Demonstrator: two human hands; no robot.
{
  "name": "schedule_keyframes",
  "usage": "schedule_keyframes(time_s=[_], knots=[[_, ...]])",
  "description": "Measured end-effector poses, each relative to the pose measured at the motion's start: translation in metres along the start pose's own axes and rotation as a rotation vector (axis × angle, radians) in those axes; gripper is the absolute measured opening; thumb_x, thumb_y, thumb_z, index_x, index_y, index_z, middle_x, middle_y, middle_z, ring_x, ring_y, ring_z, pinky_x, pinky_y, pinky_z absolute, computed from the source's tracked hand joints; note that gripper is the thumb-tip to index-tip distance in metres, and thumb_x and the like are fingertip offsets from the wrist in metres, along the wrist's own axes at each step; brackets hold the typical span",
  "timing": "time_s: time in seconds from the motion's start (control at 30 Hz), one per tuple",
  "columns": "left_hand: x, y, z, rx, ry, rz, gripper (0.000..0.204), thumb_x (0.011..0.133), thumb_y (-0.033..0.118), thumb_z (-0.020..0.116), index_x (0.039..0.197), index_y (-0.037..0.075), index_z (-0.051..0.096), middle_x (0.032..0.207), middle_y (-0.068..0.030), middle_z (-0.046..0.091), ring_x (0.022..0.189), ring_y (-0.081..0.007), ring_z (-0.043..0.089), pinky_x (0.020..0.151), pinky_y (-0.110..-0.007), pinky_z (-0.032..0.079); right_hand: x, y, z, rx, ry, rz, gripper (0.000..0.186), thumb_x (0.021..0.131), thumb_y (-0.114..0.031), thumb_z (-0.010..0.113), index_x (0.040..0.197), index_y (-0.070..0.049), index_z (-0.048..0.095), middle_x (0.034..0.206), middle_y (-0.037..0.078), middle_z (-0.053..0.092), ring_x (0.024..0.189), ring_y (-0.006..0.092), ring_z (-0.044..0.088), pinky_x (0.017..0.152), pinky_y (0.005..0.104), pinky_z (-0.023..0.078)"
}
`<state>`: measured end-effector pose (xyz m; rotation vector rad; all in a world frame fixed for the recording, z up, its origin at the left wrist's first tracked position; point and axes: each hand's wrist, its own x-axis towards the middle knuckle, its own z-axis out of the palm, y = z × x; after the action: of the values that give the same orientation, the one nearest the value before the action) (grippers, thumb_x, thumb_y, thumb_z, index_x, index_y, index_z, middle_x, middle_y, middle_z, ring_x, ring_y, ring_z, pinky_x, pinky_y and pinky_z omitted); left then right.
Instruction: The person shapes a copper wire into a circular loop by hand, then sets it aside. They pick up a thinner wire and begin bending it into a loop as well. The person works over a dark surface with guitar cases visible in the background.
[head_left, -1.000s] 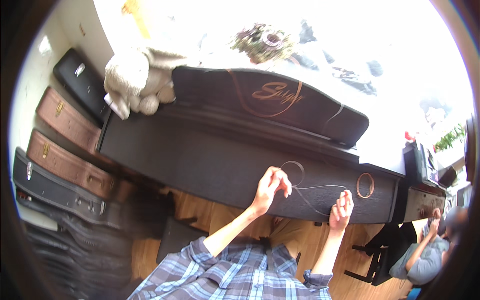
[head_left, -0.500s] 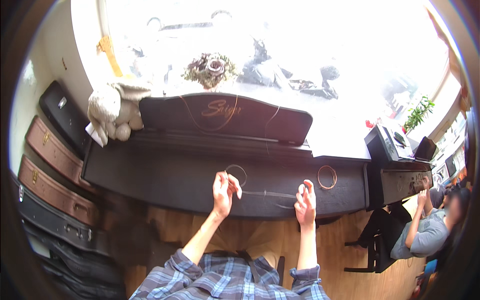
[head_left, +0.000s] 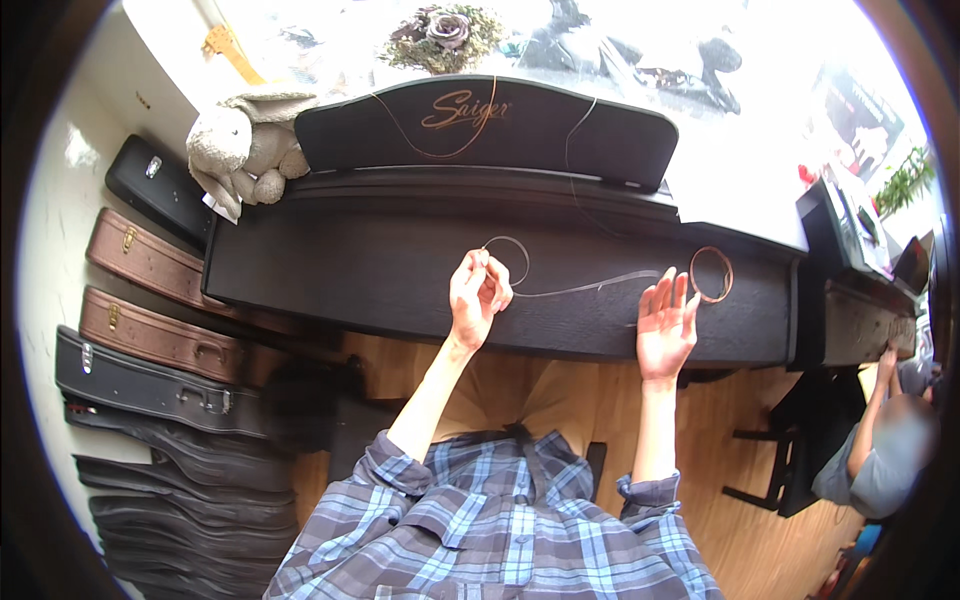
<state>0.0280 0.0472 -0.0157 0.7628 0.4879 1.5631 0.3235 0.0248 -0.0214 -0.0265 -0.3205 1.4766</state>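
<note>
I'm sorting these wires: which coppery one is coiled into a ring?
The coppery ring beside the right hand, lying on the black surface; the other coppery wire hangs in an open curve across the upright panel.

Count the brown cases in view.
2: the farther brown case, left of the piano, and the nearer brown case, just beside it. Others may be hidden.

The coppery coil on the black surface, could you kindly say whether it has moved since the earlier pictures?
No, not visibly: against the right end of the black surface, the coppery coil lies in about the same place.
</note>
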Motion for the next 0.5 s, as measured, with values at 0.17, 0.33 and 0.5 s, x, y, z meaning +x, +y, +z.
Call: schedule_keyframes(time_s=[0.17,0.33,0.5], knots=[[0.000,-0.001,-0.006,0.056,-0.011,-0.007,0.021,0.111,0.026,0.041,0.101,0.008,0.047,0.094,-0.0165,0.068,0.047,-0.0071,0.043,0.047,-0.025,0.043,-0.003,0.004,0.010,-0.254,0.028,-0.132,0.058,0.104,-0.036,0.056,0.152,-0.010,0.039,0.162,0.011,0.032,0.127,0.0183,0.054,0.110,0.0380,0.044],[-0.003,0.000,-0.004,0.089,-0.001,-0.006,0.016,0.112,0.020,0.039,0.105,0.008,0.047,0.096,-0.0171,0.068,0.049,-0.0084,0.046,0.049,-0.025,0.044,0.002,0.021,0.020,-0.886,0.013,-0.373,0.033,0.106,-0.023,0.053,0.133,-0.005,0.050,0.141,0.011,0.049,0.109,0.0178,0.059,0.099,0.0351,0.049],[-0.004,0.003,-0.001,0.083,-0.012,-0.006,0.021,0.112,0.024,0.038,0.107,0.006,0.047,0.090,-0.0134,0.066,0.053,-0.0087,0.049,0.049,-0.025,0.044,0.000,0.039,0.034,-1.520,0.017,-0.511,0.020,0.094,-0.004,0.067,0.114,-0.004,0.063,0.118,0.010,0.060,0.101,0.0152,0.058,0.091,0.0312,0.049]])
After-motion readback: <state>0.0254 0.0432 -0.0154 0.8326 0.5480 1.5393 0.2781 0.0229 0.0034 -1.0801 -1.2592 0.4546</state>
